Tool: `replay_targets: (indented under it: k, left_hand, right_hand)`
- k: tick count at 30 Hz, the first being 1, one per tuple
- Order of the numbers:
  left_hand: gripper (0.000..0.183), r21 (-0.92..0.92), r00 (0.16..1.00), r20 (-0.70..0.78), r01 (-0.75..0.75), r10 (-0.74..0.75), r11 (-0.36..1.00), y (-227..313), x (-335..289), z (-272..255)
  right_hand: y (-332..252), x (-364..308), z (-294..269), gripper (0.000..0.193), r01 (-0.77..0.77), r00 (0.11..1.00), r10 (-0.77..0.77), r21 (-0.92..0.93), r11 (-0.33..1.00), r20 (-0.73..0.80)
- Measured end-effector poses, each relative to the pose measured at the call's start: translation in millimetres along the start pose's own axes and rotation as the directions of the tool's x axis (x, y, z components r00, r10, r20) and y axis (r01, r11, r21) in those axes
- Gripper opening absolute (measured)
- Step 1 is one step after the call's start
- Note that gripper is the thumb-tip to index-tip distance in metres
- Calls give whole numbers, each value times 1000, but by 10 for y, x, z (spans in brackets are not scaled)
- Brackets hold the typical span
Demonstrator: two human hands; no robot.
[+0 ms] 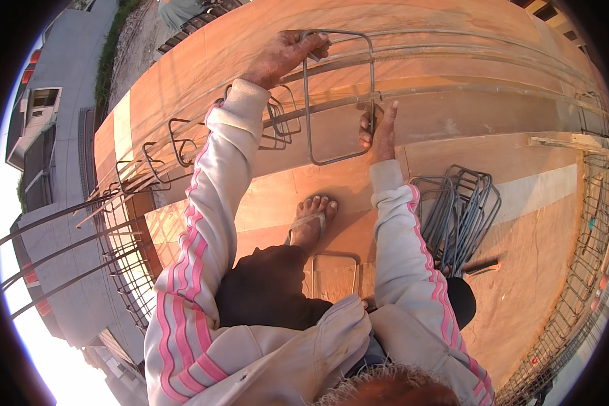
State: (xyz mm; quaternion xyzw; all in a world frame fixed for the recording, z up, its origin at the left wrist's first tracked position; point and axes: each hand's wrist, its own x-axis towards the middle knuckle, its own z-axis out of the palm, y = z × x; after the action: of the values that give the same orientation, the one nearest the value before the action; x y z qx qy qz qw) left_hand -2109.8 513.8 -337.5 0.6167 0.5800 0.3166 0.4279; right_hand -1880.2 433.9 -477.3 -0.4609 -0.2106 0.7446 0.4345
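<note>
A rectangular steel stirrup (307,111) stands upright around a long reinforcing bar (446,89) in front of me. My left hand (281,57) is closed on its upper left corner. Lower on the other side, my right hand (382,139) has its fingers curled round the stirrup's right side, with the thumb pointing up. Whether that hand also holds something small is hidden. Left of the held stirrup, several more stirrups (180,143) hang along the bars.
A heap of loose stirrups (457,213) lies on the orange boards (521,284) at my right. Near it is a tool with an orange handle (484,268). Rebar cages (575,271) line the right edge; bars (51,223) jut out left. A wood strip (568,142) lies at far right.
</note>
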Motion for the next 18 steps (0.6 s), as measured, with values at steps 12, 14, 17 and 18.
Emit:
replay_targets:
  k: [12,14,17,18]
  left_hand:
    - [29,297,980,-196,27,33,955,116,-1098,814]
    - [27,483,955,-220,-69,197,873,75,-1169,831]
    - [52,713,991,-128,58,48,699,79,-1257,738]
    - [51,676,988,-139,40,74,736,86,-1232,691]
  right_hand:
    - [-315,68,-536,65,309,890,-442,-564,766,-112]
    - [-458,-74,-550,60,268,923,-379,-603,751,-62]
    - [-628,-239,-567,49,152,975,-219,-854,498,46]
    - [-672,-280,-588,41,251,963,-182,-903,349,197]
